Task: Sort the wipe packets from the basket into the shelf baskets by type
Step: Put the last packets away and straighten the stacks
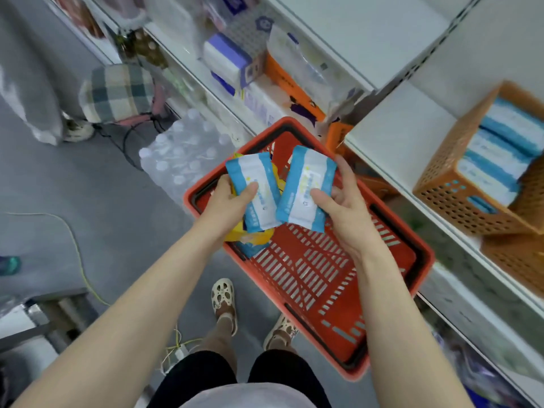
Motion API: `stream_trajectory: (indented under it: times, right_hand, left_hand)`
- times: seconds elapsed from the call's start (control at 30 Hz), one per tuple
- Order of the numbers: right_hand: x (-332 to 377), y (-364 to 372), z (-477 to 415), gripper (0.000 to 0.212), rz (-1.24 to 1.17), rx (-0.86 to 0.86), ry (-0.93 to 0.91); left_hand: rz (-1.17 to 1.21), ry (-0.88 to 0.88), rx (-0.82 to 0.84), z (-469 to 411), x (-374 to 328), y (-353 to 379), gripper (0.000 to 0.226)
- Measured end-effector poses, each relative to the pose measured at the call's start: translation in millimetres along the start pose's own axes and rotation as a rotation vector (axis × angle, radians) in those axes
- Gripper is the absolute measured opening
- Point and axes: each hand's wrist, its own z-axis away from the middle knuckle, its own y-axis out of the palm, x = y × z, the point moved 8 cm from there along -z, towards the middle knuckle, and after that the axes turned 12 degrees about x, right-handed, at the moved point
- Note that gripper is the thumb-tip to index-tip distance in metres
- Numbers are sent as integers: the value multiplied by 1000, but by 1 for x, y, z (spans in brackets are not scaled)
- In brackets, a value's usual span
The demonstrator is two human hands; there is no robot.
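Head view: pick step done, placing not yet done. Left hand pinches the left packet, thumb across its face; right hand grips the right packet likewise. Both are blue-white, side by side above the red basket, faces up, long axes running away from the body. Next, judged: carry right to the orange shelf basket, which holds matching packets. Yellow packets lie below.

left hand, right hand: fingers curled

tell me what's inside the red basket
A yellow packet and part of a blue packet lie in the red basket. The left hand and right hand, holding the left packet and right packet, cover anything beneath.
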Motion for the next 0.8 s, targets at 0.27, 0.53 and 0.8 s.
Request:
stream_trajectory:
  times: [0.27, 0.53, 0.8]
  right_hand:
    - [18, 54, -33, 64, 639, -32, -74]
    - [-167, 64, -26, 62, 326, 7, 1006]
    - [-193, 59, -26, 13, -210, -241, 1027]
  left_hand:
    - [110, 91, -56, 16, -16, -22, 57]
    - [130, 112, -123, 24, -17, -75, 46]
    - [94, 114, -122, 21, -13, -83, 41]
